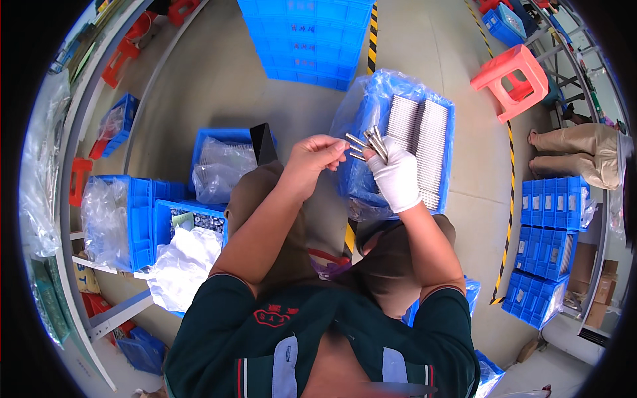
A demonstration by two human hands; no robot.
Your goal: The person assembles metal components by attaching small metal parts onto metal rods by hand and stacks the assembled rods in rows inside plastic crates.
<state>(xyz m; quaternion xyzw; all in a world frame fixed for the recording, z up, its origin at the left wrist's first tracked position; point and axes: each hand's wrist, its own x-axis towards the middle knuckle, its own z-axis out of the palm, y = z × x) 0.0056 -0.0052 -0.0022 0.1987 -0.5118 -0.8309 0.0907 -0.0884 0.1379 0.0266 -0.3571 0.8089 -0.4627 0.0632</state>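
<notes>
Several short silver metal pins (371, 142) fanned upright in the white-gloved right hand (397, 178), fist closed round their lower ends, above the plastic-lined blue plastic crate (448, 126) of racked silver pins (418, 142). Bare left hand (317, 154): thumb and fingertips pinched on one pin end. Step judged: sorting pins singly from the bunch. Next move calls for a straight, steady pull.

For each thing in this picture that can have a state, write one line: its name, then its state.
Left hand: bare, fingertips pinching one metal pin.
Right hand: white-gloved, gripping a bundle of metal pins.
Blue crate: open, plastic-lined, filled with rows of pins.
Red stool: upright, unoccupied.
Stacked blue bins: open, stacked.
Plastic bag: crumpled, lying in a blue bin.
</notes>
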